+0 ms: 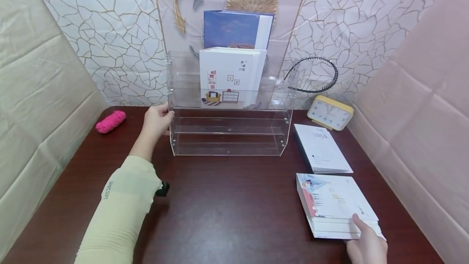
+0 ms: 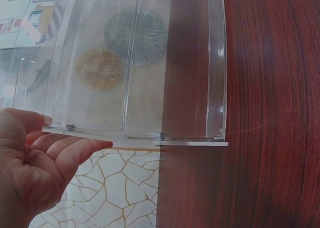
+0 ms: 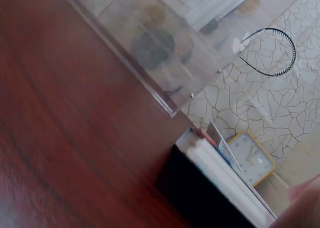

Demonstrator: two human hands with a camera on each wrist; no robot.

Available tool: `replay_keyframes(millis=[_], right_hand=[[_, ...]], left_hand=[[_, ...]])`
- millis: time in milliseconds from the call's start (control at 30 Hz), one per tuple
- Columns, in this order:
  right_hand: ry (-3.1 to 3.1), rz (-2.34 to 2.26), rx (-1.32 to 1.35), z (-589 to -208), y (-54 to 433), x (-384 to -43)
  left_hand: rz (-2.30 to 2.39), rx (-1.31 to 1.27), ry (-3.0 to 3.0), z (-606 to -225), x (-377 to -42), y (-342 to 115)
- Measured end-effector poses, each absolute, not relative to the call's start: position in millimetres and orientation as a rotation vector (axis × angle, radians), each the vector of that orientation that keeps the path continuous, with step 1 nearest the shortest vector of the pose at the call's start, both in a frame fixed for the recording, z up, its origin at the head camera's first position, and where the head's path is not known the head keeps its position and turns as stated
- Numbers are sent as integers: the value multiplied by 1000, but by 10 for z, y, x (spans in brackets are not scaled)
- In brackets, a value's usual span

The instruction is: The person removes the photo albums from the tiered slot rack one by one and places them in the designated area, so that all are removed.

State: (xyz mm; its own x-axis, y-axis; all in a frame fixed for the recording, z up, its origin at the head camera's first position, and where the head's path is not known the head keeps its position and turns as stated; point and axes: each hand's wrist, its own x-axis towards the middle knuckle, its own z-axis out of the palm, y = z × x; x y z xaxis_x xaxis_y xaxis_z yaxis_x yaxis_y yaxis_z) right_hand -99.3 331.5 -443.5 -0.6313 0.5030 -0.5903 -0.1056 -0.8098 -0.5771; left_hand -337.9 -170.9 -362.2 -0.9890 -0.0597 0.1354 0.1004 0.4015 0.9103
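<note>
A clear acrylic rack (image 1: 229,156) stands on the table. My left hand (image 1: 157,120) holds its left side panel, thumb on one face and fingers on the other, as the left wrist view also shows. In the rack's upper tiers, a white book (image 1: 223,68) with furniture drawings stands in front of a blue book (image 1: 231,29). At the lower right, my right hand (image 1: 367,245) grips the near edge of a thick illustrated book (image 1: 338,196), its thumb on the cover; the other fingers are mostly hidden. The right wrist view shows this book's pages (image 3: 225,178) edge-on.
Beyond the gripped book lies a white book (image 1: 322,148). A yellow-framed clock (image 1: 329,112) stands behind it. A black headband (image 1: 335,74) hangs at the rack's upper right corner. Pink yarn (image 1: 110,122) lies at the far left. Fabric-covered walls (image 1: 414,101) bound the table.
</note>
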Motion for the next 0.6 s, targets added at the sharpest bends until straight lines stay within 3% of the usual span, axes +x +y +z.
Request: replay_keyframes(millis=[267, 467, 600], right_hand=[[-1379, 2233, -1239, -4499, 3385, -881], [-1516, 2123, -1504, -4959, 3882, -918], [-1539, 2178, -1572, -5072, 4037, -913]], left_hand=[[-1648, -26, -2510, -3611, -3374, -1696], [-1660, -10, -2544, -3596, -3385, -1693], [-1660, -4, -2539, -3600, -3377, -1700]])
